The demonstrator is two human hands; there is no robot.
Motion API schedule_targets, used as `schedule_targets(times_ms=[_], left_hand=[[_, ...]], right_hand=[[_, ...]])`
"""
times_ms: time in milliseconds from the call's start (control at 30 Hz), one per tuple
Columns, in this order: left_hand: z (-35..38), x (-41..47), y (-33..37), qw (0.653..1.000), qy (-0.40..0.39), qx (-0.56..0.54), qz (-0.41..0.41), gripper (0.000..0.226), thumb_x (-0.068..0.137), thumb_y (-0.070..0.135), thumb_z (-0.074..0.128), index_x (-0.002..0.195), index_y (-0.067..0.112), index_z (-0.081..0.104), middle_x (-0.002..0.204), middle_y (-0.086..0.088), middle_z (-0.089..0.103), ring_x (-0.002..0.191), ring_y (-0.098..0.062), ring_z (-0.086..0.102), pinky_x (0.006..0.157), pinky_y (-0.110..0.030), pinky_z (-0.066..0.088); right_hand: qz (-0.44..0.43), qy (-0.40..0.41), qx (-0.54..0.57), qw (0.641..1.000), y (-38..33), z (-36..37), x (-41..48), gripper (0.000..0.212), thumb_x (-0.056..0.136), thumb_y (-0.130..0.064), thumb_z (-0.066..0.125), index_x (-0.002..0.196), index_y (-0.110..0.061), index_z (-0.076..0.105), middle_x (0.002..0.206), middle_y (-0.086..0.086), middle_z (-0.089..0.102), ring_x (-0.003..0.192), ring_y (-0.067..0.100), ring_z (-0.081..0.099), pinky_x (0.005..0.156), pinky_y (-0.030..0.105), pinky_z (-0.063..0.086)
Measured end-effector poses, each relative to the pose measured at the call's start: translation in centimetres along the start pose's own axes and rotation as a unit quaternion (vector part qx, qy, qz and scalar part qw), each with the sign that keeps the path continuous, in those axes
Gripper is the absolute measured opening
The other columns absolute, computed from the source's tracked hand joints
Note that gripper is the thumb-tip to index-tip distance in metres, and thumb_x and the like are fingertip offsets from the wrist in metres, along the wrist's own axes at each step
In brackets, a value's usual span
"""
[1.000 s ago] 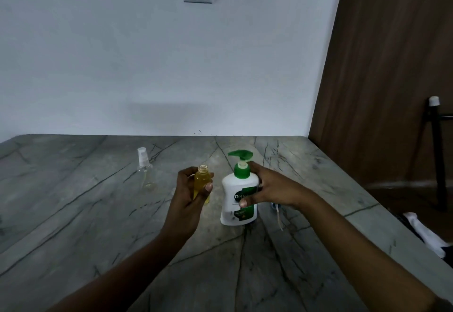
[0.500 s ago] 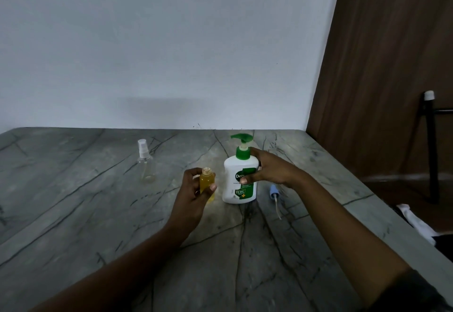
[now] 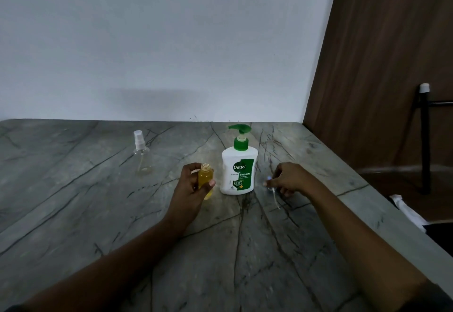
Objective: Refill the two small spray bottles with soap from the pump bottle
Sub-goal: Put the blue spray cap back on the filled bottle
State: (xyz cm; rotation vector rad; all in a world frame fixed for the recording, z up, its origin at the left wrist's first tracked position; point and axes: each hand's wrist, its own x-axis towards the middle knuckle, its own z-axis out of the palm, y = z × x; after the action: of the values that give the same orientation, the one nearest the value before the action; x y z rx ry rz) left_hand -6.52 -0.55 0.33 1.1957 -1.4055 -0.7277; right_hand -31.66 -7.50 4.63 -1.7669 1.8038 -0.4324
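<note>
1. The left hand (image 3: 188, 190) grips the uncapped spray bottle (image 3: 205, 180), which holds yellow soap.
2. The right hand (image 3: 293, 180) pinches the loose spray head (image 3: 269, 178).
3. The Dettol pump bottle (image 3: 239, 172) stands between the hands; the capped spray bottle (image 3: 142, 157) stands beyond the left hand.

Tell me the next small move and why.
Probably lift the spray head, which the right hand pinches on the table, to the small bottle in the left hand: its neck is open and it looks full of yellow soap.
</note>
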Motion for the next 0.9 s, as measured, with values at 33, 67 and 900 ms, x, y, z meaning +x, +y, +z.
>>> schedule_targets(times_ms=[33, 67, 900], left_hand=[[0.0, 0.0, 0.0, 1.000, 0.001, 0.001, -0.002, 0.039, 0.086, 0.020, 0.064, 0.120, 0.020, 0.044, 0.115, 0.002, 0.065, 0.102, -0.008, 0.062, 0.084, -0.033, 0.053], [0.0, 0.0, 0.0, 1.000, 0.001, 0.002, -0.003, 0.040, 0.086, 0.020, 0.064, 0.120, 0.020, 0.044, 0.116, 0.002, 0.064, 0.102, -0.009, 0.062, 0.084, -0.032, 0.053], [0.1, -0.3, 0.5, 1.000, -0.002, -0.017, 0.002, 0.027, 0.083, 0.019, 0.068, 0.106, 0.023, 0.054, 0.106, 0.003, 0.066, 0.098, -0.012, 0.064, 0.086, -0.047, 0.052]], right_hand=[[0.003, 0.007, 0.009, 1.000, 0.0, 0.3, 0.1, 0.031, 0.083, -0.028, 0.075, 0.089, 0.000, 0.064, 0.082, 0.019, 0.070, 0.065, 0.023, 0.063, 0.059, 0.030, 0.056], [0.005, 0.011, 0.014, 1.000, 0.0, 0.4, 0.0, 0.031, 0.084, -0.027, 0.074, 0.086, 0.003, 0.066, 0.079, 0.019, 0.070, 0.064, 0.023, 0.063, 0.060, 0.031, 0.056], [-0.277, 0.045, 0.270, 0.921, -12.9, -1.7, -5.8, 0.015, 0.075, -0.002, 0.077, 0.075, -0.015, 0.069, 0.088, 0.009, 0.075, 0.082, 0.030, 0.068, 0.078, 0.040, 0.054]])
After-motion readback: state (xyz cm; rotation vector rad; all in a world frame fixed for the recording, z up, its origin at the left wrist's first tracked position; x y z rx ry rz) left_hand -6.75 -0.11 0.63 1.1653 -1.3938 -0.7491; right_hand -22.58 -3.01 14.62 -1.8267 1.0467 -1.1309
